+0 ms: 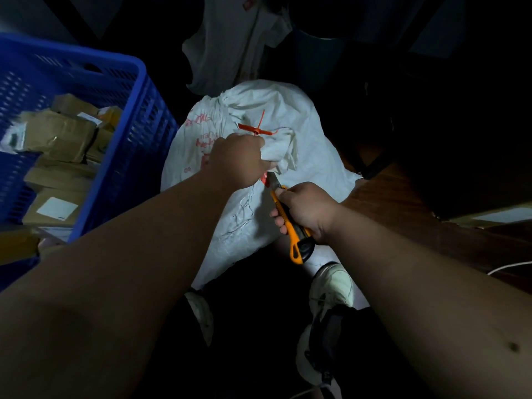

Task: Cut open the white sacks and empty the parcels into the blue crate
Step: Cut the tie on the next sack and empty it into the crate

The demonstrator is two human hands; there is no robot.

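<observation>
Dim floor: white sack (302, 133), red print unreadable; brown parcels (57, 133) bear white labels.

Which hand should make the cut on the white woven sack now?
Right. The right hand already grips the orange utility knife, its blade at the bunched neck of the white woven sack. The left hand grips that neck below the red plastic seal.

I see my left hand (240, 158) gripping the bunched neck of the white sack (302, 156) below its red tie (256, 128); my right hand (309, 210) holds the yellow knife (290, 226), blade at the neck; the blue crate (121, 156) of parcels (57, 133) sits at nine o'clock.
</observation>
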